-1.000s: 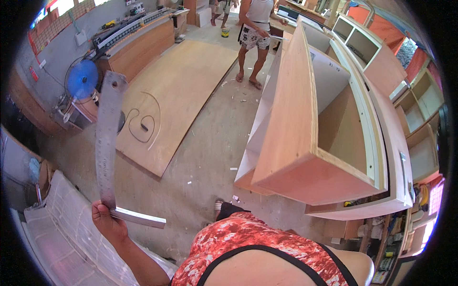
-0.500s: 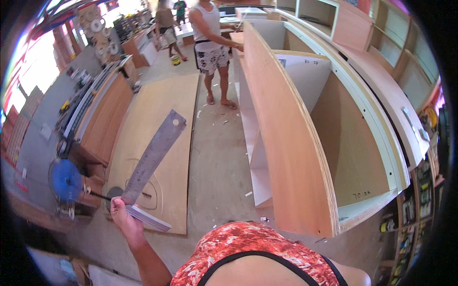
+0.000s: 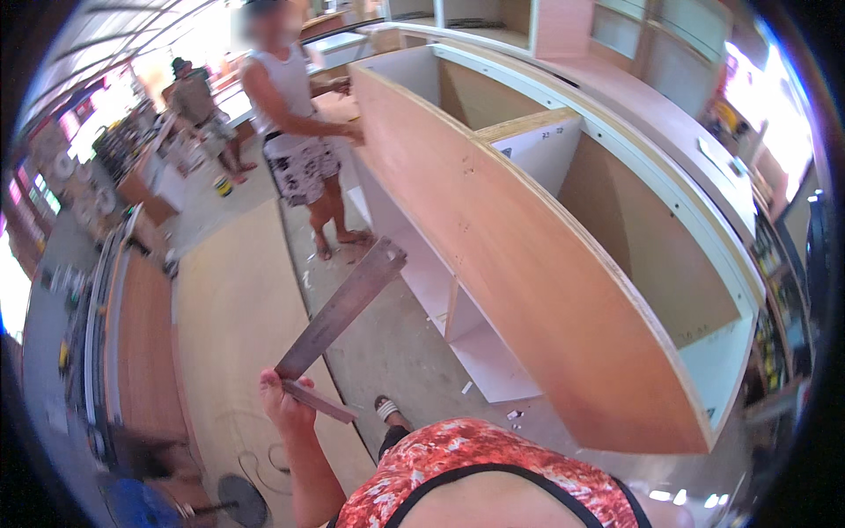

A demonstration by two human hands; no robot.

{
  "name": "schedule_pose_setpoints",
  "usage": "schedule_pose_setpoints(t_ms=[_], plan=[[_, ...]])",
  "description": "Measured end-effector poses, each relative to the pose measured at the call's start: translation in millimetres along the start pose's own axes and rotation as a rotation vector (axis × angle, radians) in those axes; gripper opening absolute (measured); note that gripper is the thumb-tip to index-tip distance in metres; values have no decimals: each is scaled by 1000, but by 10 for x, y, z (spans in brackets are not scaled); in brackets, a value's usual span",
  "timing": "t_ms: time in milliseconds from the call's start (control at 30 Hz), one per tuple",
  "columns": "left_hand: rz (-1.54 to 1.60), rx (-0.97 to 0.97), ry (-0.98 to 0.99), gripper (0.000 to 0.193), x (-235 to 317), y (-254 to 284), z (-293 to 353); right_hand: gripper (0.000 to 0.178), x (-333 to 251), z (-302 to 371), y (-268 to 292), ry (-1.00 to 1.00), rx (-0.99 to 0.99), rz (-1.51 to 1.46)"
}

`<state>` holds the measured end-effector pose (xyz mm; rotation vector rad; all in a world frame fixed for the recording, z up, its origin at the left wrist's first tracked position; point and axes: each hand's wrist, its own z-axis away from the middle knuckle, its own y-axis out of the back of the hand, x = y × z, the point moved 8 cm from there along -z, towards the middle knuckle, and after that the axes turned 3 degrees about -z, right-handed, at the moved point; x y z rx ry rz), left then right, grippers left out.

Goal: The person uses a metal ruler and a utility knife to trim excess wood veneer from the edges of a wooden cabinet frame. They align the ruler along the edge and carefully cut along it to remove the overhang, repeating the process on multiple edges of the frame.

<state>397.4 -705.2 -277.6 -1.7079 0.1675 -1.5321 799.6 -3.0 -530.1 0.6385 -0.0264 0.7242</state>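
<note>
My left hand (image 3: 286,407) is closed round the corner of a metal try square (image 3: 339,308). Its wide grey blade slants up to the right, and its thick stock points down to the right. The square is held in the air, to the left of a big cabinet's plywood panel (image 3: 528,282), with its tip near the cabinet's white lower compartments (image 3: 480,356) in the picture. Behind the panel, open compartments with brown and white walls show. My right hand is out of the picture.
A person in a white tank top (image 3: 286,97) stands at the cabinet's far end, a hand on the panel. A plywood sheet (image 3: 233,273) lies on the floor at left, beside a workbench (image 3: 145,334). A blue disc (image 3: 141,506) is at lower left. Another person (image 3: 198,106) is farther back.
My view has turned, so the cabinet and the person now appear farther left. My left hand still holds the try square, now nearer the cabinet in the picture. My sandalled foot has come into view.
</note>
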Motion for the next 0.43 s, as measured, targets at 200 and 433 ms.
schedule_pose_setpoints(t_ms=[200, 433], plan=[[46, -148, 337, 38, -302, 104, -1210, 49, -812, 696, -631, -109, 5, -201], [86, -414, 555, 47, -645, -592, -2372, 49, -2225, 739, -979, -55, -21, -325]])
